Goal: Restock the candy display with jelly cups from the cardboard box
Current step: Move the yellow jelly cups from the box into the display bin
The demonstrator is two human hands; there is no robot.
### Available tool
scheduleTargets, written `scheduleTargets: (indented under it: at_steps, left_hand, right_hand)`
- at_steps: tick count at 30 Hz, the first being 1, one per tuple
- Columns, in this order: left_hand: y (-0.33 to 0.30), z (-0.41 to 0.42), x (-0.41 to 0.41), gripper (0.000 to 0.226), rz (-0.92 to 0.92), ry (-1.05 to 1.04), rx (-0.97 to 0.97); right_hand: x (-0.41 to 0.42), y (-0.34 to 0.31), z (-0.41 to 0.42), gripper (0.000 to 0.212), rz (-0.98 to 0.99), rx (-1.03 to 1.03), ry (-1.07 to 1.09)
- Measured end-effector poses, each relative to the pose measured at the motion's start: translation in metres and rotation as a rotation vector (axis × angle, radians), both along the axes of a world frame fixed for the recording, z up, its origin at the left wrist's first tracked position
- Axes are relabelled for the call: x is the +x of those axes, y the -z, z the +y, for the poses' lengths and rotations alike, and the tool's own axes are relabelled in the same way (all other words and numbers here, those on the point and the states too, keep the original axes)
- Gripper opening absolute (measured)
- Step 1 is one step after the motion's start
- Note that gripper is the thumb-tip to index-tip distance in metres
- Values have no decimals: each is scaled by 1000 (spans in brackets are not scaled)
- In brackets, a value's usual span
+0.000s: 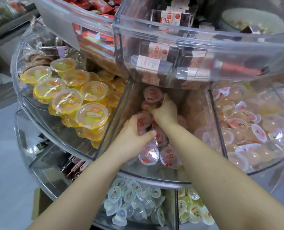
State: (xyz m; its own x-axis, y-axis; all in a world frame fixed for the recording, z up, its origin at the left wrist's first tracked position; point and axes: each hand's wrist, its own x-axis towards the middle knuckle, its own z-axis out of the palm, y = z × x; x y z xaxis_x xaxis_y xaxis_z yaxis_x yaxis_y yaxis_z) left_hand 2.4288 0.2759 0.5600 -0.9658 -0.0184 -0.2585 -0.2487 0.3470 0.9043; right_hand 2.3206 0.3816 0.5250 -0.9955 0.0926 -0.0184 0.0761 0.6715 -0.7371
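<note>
The red cherry-lidded plastic jelly cups (148, 156) lie in the middle wedge of the clear acrylic tiered display (154, 178). Your right hand (164, 110) curls round one cup at the back; your left hand (134, 135) grips another nearer you. Yellow jelly cups (66, 100) fill the wedge to the left.

clear display bin (114, 103) — red jelly cups (148, 155)

Two hands (133, 133), nine red cups (148, 155)
</note>
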Motion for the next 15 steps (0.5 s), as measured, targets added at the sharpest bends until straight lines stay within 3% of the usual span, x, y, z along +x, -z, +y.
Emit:
scheduleTargets:
  at_steps: [6,11,15]
  left_hand:
    - [-15,-7,16,50,114,53,-12]
    - [-46,-36,59,38,291,10,178]
    - [-55,-95,120,25,492,-166,155]
  right_hand:
    - [17,-20,22,73,-95,34,-83]
    - [72,-69,13,25,-56,-158,-169]
    - [144,-105,-52,13,168,-470,-307]
